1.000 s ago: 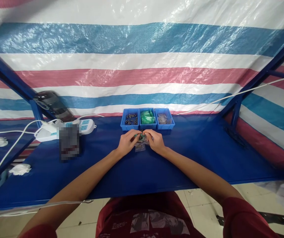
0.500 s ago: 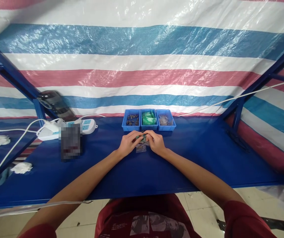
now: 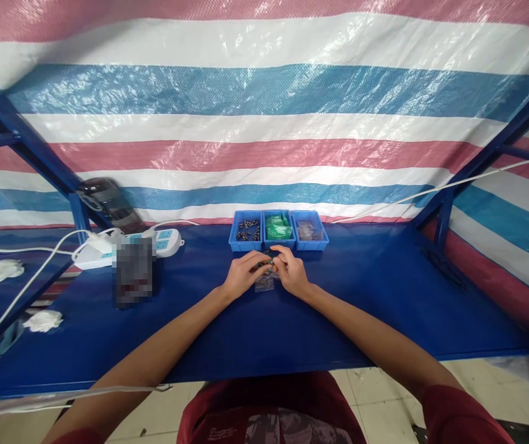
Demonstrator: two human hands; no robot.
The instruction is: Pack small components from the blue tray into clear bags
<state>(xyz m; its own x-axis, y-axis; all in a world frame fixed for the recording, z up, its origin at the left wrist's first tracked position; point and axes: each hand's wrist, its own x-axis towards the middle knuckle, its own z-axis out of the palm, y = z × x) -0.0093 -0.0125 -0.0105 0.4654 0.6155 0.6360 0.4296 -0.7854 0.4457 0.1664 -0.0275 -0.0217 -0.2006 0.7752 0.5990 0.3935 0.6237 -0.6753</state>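
Observation:
My left hand and my right hand meet over the blue table, just in front of three small blue bins. Both have bent fingers closed around a small green piece, mostly hidden by the fingertips; its kind is not clear. Under the fingertips lies a clear plastic bag on the table. The left bin holds small dark metallic parts, the middle bin green packets, and the right bin clear or greyish packets.
A white power strip with plugged cables stands at the left, beside a blurred-out dark object. A dark bottle leans behind it. Crumpled white tissues lie further left. Striped sheeting hangs behind the table.
The view has tilted up a little, so everything sits lower in the picture. My fingers have shifted slightly around the green piece, and less of it shows.

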